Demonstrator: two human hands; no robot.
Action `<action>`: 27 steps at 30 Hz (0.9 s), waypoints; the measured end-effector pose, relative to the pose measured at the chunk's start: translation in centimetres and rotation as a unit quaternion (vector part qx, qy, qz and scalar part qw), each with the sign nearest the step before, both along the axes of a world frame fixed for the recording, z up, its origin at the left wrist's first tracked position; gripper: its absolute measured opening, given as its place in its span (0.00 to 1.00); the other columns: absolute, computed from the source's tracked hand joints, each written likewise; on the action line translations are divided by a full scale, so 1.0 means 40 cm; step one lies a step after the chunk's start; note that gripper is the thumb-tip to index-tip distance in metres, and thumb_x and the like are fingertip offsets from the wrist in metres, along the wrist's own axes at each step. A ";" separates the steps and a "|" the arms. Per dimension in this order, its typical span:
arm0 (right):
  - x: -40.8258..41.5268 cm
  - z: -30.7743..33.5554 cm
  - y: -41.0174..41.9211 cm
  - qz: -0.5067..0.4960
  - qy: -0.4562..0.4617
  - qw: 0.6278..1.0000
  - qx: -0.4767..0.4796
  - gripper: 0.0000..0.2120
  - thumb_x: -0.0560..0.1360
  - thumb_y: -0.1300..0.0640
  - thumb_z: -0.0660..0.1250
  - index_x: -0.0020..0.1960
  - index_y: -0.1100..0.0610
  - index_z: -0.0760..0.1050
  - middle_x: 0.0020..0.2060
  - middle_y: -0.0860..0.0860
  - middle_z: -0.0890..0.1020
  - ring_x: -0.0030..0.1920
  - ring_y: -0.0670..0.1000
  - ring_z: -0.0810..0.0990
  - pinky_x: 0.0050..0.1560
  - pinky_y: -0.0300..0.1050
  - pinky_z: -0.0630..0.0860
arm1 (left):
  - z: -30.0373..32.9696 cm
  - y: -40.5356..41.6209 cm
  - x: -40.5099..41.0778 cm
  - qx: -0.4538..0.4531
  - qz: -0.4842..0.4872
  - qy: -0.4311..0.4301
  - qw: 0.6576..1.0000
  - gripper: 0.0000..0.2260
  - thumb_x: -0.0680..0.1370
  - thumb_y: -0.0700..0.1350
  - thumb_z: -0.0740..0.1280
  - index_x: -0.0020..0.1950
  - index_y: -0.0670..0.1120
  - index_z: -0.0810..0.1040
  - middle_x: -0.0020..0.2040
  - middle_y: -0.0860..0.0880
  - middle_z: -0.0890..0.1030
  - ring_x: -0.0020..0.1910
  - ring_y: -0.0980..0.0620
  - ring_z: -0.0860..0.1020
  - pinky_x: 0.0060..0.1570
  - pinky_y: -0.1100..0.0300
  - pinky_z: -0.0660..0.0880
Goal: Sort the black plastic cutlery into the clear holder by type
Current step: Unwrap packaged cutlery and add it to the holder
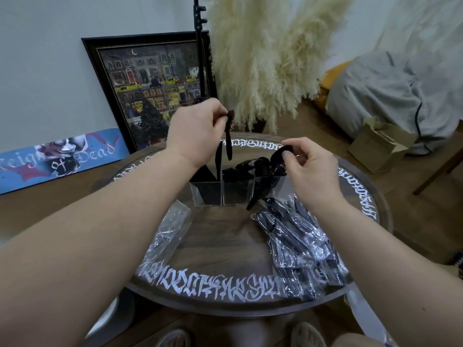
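A clear three-compartment holder point(208, 195) stands mid-table with black cutlery in each section: knives on the left, forks in the middle, spoons on the right. My left hand point(195, 132) pinches a black fork point(228, 139) by its tines, its handle hanging down above the holder's left half. My right hand point(309, 169) pinches a black spoon point(276, 159) by its bowl, the handle slanting down past the holder's right compartment. A pile of wrapped black cutlery point(298, 244) lies to the right on the table.
The round dark table point(225, 249) has white lettering around its rim. Empty clear wrappers point(170, 229) lie at its left. Behind stand pampas grass point(270, 61), a framed picture point(150, 88), a black stand and a skateboard deck point(57, 159); a cardboard box point(378, 144) sits at right.
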State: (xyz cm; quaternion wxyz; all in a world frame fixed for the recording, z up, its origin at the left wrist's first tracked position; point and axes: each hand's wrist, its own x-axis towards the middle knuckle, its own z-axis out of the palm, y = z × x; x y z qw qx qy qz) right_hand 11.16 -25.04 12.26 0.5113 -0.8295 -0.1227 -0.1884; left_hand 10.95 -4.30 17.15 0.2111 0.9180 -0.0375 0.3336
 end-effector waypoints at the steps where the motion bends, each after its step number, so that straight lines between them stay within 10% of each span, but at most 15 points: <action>1: 0.001 -0.002 -0.005 -0.010 -0.006 1.000 0.007 0.08 0.75 0.61 0.68 0.47 0.48 0.78 0.36 0.41 0.78 0.37 0.43 0.76 0.47 0.45 0.76 | -0.014 -0.005 0.007 0.011 0.000 0.021 1.000 0.08 0.78 0.44 0.65 0.53 0.44 0.81 0.47 0.48 0.84 0.46 0.47 0.81 0.49 0.55 0.76; 11: 0.046 0.038 -0.091 -0.076 -0.118 0.990 0.024 0.04 0.74 0.62 0.67 0.46 0.53 0.79 0.34 0.37 0.76 0.33 0.33 0.74 0.41 0.28 0.70 | -0.150 -0.035 0.029 0.071 0.005 0.318 0.945 0.16 0.79 0.46 0.57 0.65 0.46 0.75 0.60 0.45 0.79 0.57 0.45 0.76 0.56 0.53 0.74; 19: 0.128 0.062 -0.109 -0.106 -0.161 0.979 -0.064 0.06 0.75 0.60 0.66 0.48 0.59 0.81 0.37 0.45 0.78 0.39 0.39 0.73 0.41 0.24 0.66 | -0.178 -0.070 0.049 0.097 -0.097 0.272 0.953 0.33 0.76 0.61 0.63 0.77 0.50 0.58 0.76 0.54 0.60 0.74 0.53 0.60 0.71 0.52 0.63; 27: 0.179 0.005 -0.081 -0.053 -0.101 0.979 -0.166 0.06 0.76 0.60 0.65 0.49 0.57 0.81 0.41 0.52 0.84 0.42 0.54 0.80 0.49 0.46 0.75 | -0.218 -0.096 0.079 0.109 -0.109 0.302 0.941 0.35 0.74 0.60 0.68 0.76 0.51 0.59 0.75 0.52 0.64 0.71 0.51 0.66 0.65 0.55 0.67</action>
